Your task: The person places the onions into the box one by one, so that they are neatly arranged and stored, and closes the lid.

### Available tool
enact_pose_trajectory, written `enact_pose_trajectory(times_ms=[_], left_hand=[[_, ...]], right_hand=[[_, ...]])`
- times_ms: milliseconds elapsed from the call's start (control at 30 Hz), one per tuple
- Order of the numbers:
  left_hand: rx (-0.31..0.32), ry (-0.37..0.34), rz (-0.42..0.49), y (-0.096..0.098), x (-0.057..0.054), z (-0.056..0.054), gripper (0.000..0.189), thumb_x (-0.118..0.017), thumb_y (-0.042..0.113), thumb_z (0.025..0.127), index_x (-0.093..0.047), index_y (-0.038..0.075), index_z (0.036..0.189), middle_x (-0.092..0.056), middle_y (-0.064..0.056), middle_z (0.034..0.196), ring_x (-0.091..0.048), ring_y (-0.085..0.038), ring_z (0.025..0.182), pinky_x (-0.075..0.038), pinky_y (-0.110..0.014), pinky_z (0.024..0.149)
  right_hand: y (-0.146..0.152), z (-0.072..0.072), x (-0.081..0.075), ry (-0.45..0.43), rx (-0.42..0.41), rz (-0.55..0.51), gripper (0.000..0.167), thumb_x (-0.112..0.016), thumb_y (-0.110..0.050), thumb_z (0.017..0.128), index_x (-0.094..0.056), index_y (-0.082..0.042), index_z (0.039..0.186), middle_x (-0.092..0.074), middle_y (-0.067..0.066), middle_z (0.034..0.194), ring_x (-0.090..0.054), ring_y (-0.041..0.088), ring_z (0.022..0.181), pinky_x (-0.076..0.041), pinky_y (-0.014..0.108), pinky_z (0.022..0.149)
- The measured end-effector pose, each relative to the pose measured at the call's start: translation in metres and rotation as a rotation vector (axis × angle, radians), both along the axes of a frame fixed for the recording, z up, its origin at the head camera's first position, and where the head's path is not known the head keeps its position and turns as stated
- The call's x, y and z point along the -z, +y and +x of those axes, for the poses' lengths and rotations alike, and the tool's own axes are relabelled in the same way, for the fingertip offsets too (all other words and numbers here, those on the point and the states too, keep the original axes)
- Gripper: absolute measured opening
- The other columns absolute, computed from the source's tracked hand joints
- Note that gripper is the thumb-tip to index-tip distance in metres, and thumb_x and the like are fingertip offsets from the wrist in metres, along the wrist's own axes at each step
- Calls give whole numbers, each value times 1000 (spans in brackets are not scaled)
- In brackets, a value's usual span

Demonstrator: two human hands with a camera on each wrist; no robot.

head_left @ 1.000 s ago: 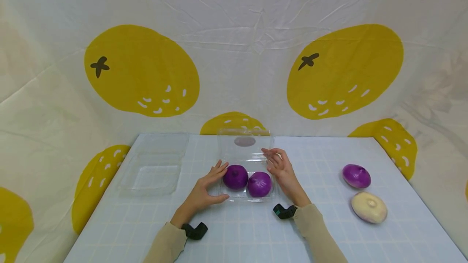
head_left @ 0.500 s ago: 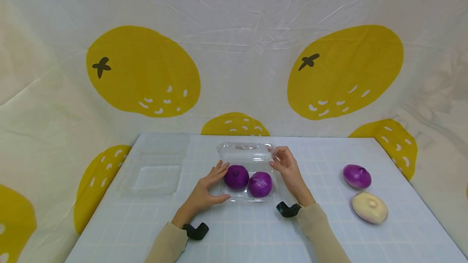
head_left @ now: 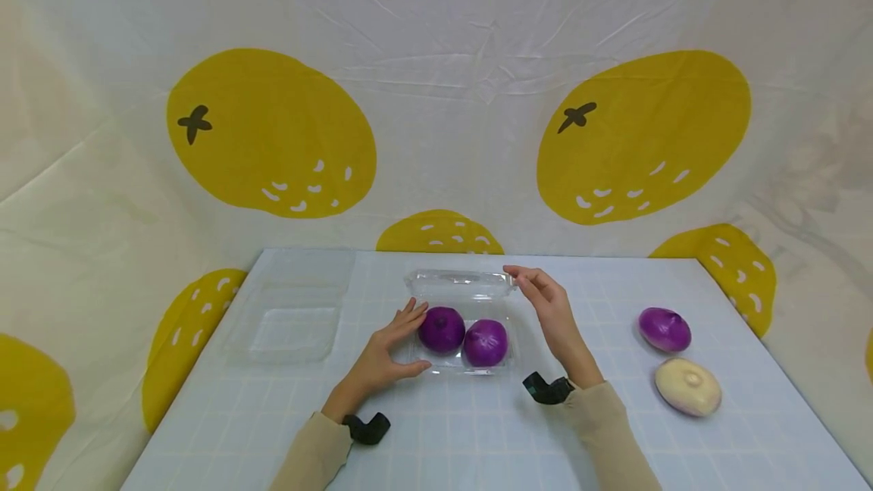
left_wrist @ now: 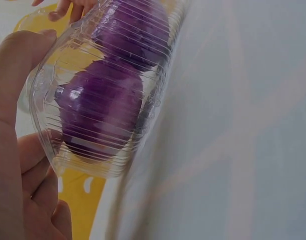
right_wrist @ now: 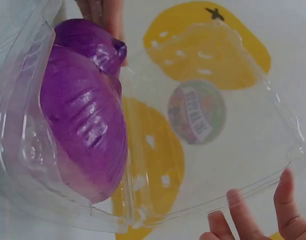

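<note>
A clear plastic clamshell box [head_left: 470, 371] sits mid-table with two purple onions, one at the left [head_left: 442, 330] and one at the right [head_left: 486, 343]. My left hand [head_left: 378, 358] spans the box's left end, its thumb at the front corner and fingers at the back. In the left wrist view the thumb tip lies on the ribbed box's rim. My right hand [head_left: 549, 305] holds the right corner of the raised lid [head_left: 460, 281], fingertips at its edge. A round label [right_wrist: 196, 112] shows on the lid in the right wrist view.
Another clear plastic clamshell [head_left: 289, 332] lies opened out at the left of the table. At the right are a loose purple onion [head_left: 664, 329] and a pale, cream-coloured onion-like vegetable [head_left: 689, 387]. A cloth printed with yellow fruit [head_left: 273, 135] hangs behind the table.
The lid has swung from leaning back to a more upright position, seen nearly edge-on. My right hand has shifted a little right with its corner. My left hand has stayed put.
</note>
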State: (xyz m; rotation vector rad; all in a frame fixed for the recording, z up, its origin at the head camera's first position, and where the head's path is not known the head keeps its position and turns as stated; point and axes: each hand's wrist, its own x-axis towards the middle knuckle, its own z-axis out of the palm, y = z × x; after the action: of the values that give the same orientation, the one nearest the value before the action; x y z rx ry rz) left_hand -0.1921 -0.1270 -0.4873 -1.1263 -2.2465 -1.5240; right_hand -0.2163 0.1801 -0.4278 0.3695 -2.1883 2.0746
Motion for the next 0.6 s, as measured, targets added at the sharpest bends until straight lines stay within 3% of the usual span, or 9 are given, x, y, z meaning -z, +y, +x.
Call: enact_pose_trajectory(times_ms=[267, 467, 600], left_hand=[[-27, -35, -49, 1, -3, -1, 78, -87, 1, 71, -49, -15, 136, -43, -30, 146, -27, -55, 138, -15, -64, 112], [-48, -36, -96, -5, 10, -11, 81, -90, 8, 70, -51, -8, 139, -44, -24, 149, -29, -45, 142, -18, -58, 116], [-51, -46, -124, -12, 7, -14, 70, -87, 13, 76, -56, -4, 136, -48, -17, 148, -37, -38, 141, -24, -53, 116]], right_hand=[[3, 9, -5, -64, -43, 108, 33, -57, -27, 102, -53, 5, 104, -55, 18, 139, -45, 34, 134, -29, 63, 113], [6, 16, -3, -75, -87, 107, 33, -57, -22, 102, -50, 10, 103, -54, 20, 140, -44, 33, 135, -30, 58, 114], [8, 21, -3, -77, -94, 113, 27, -58, -22, 101, -51, 5, 100, -54, 19, 140, -44, 33, 135, -34, 50, 113]])
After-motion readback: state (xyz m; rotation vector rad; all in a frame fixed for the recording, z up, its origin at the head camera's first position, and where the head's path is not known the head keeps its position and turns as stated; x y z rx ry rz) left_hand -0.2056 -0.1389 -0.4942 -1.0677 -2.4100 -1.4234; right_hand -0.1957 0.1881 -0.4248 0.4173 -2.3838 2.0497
